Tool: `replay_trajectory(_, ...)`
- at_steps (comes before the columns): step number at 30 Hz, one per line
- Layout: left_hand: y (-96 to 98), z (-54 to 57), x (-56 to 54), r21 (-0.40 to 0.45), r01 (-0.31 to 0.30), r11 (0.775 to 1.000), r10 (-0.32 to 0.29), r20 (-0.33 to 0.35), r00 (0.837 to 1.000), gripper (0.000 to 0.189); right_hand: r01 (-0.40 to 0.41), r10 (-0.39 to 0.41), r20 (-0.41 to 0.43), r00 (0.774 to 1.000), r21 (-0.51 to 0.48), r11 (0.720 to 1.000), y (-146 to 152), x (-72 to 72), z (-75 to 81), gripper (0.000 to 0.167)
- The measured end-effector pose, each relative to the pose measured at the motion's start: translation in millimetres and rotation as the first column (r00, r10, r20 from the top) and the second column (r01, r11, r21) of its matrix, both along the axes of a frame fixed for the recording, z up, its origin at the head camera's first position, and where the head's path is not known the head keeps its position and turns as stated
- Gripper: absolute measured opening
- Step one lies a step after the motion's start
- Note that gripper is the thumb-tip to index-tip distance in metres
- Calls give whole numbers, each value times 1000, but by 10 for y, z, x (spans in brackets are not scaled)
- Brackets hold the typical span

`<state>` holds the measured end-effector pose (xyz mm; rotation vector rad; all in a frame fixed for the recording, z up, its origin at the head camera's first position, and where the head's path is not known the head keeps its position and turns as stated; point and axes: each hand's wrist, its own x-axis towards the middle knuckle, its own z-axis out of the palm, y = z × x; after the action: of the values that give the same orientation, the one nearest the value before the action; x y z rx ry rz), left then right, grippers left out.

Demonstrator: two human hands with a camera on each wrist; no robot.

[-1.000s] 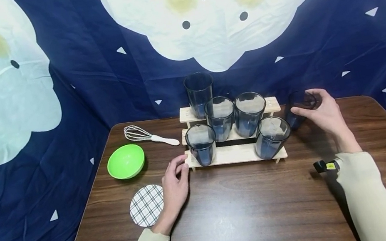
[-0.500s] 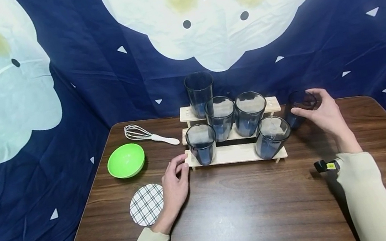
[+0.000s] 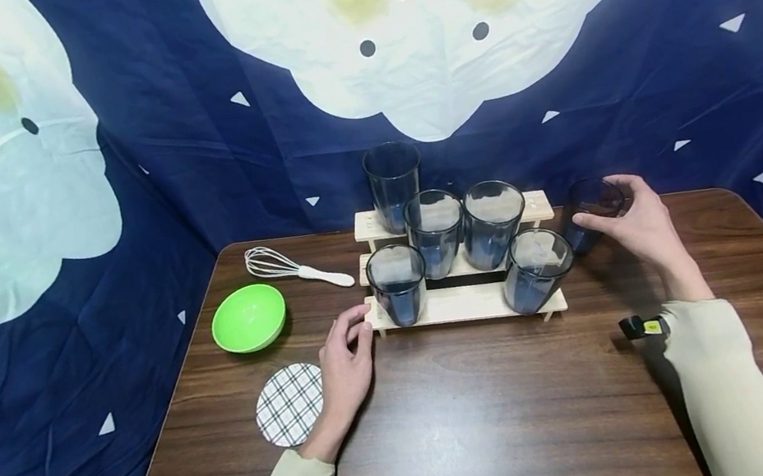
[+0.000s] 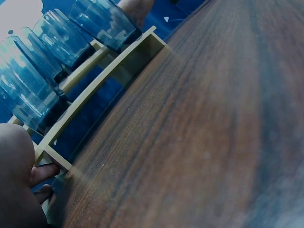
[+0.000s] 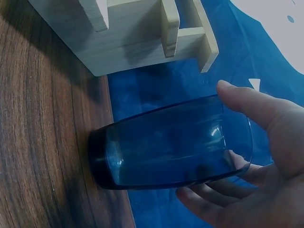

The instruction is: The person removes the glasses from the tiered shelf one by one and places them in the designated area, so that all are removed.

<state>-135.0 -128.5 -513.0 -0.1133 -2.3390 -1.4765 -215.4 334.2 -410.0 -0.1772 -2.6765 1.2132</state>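
Observation:
My right hand (image 3: 644, 228) grips a dark blue-tinted drinking glass (image 5: 166, 142) near its rim, thumb on one side and fingers on the other. The glass stands upright at the right end of a three-step wooden rack (image 3: 467, 304), its base down at the tabletop. My left hand (image 3: 346, 370) lies at the rack's left front corner with relaxed fingers, fingertips touching the end of the lowest step. Several matching glasses stand on the rack: one on the top step, two on the middle step (image 3: 437, 237), and two on the bottom, a left one (image 3: 400, 289) and a right one (image 3: 537, 276).
Left of the rack lie a white whisk (image 3: 300, 269), a green bowl (image 3: 249, 319) and a checked round coaster (image 3: 289, 402), partly behind my left wrist. The brown wooden table (image 3: 499, 411) reaches back to a dark blue patterned curtain (image 3: 171, 138).

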Motion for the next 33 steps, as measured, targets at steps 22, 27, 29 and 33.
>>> replay_trajectory(22, -49, -145, -36, 23, 12, 1000, -10, -76, 997, 23, 41, -41, -69, 997, -5, 999, -20, 18, 66, 92)
replay_trajectory(27, -42, -132, -32, 14, 9, 1000, -8, -69, 998, 23, 54, -56, -89, 994, -20, 998, -35, 47, 113, 89)
replay_trajectory(29, -27, -90, -19, 11, 5, 1000, -4, -52, 999, 23, 64, -66, -106, 992, -24, 998, -37, 58, 131, 87)
replay_trajectory(33, 4, -10, 7, 6, -10, 1000, 10, -23, 1000, 25, 73, -77, -138, 987, -35, 997, -43, 78, 161, 84)
